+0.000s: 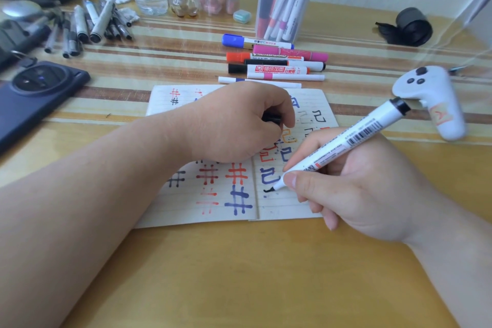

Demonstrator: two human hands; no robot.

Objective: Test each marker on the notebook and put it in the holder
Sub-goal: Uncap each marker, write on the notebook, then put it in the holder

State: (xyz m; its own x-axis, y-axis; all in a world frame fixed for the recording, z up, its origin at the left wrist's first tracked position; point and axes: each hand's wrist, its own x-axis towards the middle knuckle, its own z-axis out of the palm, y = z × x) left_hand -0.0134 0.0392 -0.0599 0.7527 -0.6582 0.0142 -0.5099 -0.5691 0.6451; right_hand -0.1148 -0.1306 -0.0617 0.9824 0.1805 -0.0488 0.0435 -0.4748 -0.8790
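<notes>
Nearest the camera, the bare wooden tabletop (239, 274) fills the lower frame, with both forearms reaching in from the bottom corners. At centre right, the right hand (354, 189) has its fingers (292, 180) closed in a writing grip around a white marker (343, 142) with a black end. The marker slants toward the upper right, and its black tip touches the right-hand page of the open notebook (239, 157), beside a fresh black stroke.

Just above and left of it, the left hand (234, 120) rests on the notebook with its fingers curled around a small black cap (272, 118). The pages carry red, blue, black and orange test marks.

Beyond the notebook, a row of loose markers (274, 61) lies side by side on the tabletop. Behind them, in the upper centre, a clear holder (286, 8) stands upright with several markers inside. A white controller (431, 101) lies at right, a dark phone (37, 96) at left.
</notes>
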